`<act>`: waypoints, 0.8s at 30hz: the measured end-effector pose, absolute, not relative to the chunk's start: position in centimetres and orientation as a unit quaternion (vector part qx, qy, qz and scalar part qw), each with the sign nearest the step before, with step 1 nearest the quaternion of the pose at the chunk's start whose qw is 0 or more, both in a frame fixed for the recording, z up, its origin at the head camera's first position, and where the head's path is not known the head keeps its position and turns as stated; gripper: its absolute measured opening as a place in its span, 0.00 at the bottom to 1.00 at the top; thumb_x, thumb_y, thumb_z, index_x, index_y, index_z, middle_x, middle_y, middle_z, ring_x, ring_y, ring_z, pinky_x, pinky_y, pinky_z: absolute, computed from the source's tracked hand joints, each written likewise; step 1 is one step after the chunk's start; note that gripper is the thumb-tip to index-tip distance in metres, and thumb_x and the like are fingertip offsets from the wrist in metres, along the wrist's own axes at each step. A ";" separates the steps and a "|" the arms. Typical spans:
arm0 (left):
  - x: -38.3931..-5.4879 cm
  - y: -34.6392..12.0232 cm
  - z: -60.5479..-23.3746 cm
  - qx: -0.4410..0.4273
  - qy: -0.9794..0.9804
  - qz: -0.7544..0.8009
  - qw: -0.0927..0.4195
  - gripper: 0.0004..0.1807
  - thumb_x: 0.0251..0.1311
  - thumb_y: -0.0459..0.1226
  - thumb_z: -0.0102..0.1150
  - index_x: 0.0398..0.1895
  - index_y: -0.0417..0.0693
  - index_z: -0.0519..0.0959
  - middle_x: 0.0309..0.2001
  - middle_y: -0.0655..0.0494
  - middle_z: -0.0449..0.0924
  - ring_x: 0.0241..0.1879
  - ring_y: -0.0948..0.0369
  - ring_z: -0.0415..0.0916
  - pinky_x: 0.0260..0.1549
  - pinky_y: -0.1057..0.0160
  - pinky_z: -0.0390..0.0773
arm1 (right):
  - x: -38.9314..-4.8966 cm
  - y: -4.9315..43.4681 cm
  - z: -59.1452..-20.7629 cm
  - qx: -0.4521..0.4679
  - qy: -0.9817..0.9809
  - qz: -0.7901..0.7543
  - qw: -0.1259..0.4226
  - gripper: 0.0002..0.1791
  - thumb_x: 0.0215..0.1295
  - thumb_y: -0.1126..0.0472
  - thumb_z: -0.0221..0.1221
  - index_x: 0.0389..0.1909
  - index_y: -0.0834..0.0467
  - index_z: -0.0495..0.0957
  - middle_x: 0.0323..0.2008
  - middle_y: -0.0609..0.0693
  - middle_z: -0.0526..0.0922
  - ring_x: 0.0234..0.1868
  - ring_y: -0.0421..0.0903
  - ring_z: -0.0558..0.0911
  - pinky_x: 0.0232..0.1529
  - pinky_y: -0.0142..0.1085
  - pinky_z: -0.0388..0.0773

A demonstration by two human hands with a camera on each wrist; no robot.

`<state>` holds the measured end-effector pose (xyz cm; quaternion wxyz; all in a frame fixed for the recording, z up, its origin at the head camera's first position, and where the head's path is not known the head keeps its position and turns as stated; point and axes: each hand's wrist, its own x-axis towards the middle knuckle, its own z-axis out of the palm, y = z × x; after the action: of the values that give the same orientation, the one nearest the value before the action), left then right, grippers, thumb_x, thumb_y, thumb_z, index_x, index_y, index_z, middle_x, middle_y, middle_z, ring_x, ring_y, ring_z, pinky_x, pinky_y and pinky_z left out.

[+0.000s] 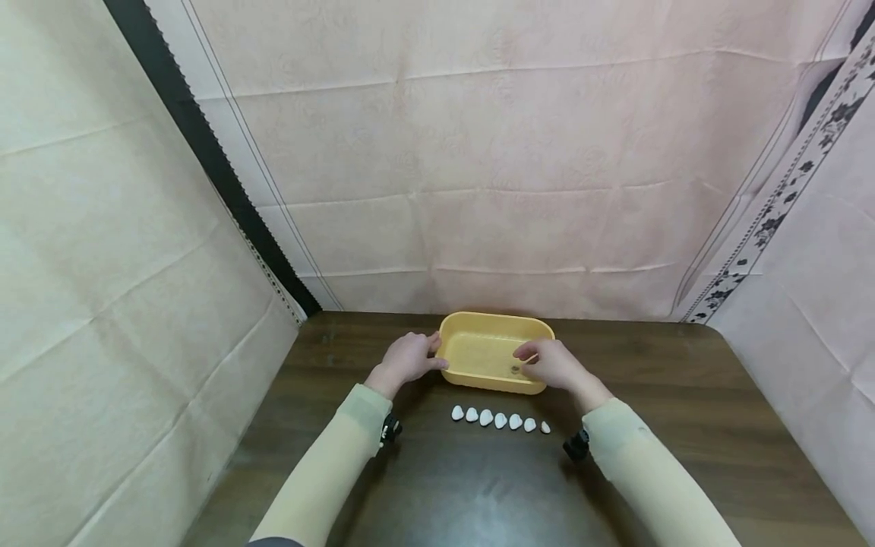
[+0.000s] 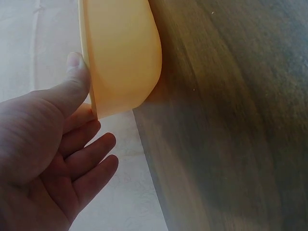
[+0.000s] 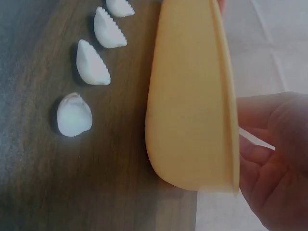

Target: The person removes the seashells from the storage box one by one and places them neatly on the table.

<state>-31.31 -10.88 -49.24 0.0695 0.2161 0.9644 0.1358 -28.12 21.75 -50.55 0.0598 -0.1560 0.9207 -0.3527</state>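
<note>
A yellow plastic tray [image 1: 492, 384] stands at the far side of the wooden table. My left hand [image 1: 409, 358] pinches its left rim, the thumb over the edge and the other fingers outside, as the left wrist view also shows [image 2: 57, 144]. My right hand [image 1: 550, 365] reaches over the tray's right end, thumb and index finger apart above its floor. Beside those fingertips lies a small dark-edged piece [image 1: 515, 370]. In the right wrist view the tray wall [image 3: 192, 106] hides the fingertips. Several white seashells [image 1: 486, 418] lie in a row in front of the tray.
The dark wooden table [image 1: 478, 486] extends toward me and to both sides. Pale cloth [image 1: 492, 167] hangs behind its back edge, with more cloth at the left [image 1: 123, 304] and right [image 1: 813, 304].
</note>
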 end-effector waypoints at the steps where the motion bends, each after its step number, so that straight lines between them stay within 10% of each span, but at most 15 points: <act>1: -31.3 -10.8 -49.2 0.216 0.965 0.134 0.070 0.39 0.70 0.55 0.69 0.77 0.44 0.72 0.76 0.48 0.69 0.70 0.49 0.75 0.68 0.49 0.76 | -28.3 21.6 -50.6 -0.158 0.925 -0.341 0.057 0.14 0.67 0.68 0.69 0.53 0.65 0.88 0.47 0.59 0.89 0.48 0.53 0.86 0.54 0.53 0.85; 24: -31.1 -10.6 -49.1 0.198 0.968 0.136 0.080 0.41 0.70 0.56 0.68 0.79 0.46 0.70 0.77 0.48 0.69 0.70 0.49 0.75 0.69 0.48 0.75 | -29.6 18.2 -51.6 -0.099 0.970 -0.214 0.059 0.04 0.63 0.69 0.73 0.37 0.60 0.90 0.37 0.51 0.89 0.40 0.50 0.84 0.50 0.48 0.83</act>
<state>-31.12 -10.63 -49.08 0.0798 0.1976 0.9675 0.1359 -29.56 18.17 -51.59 0.0590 -0.0994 0.9700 -0.2141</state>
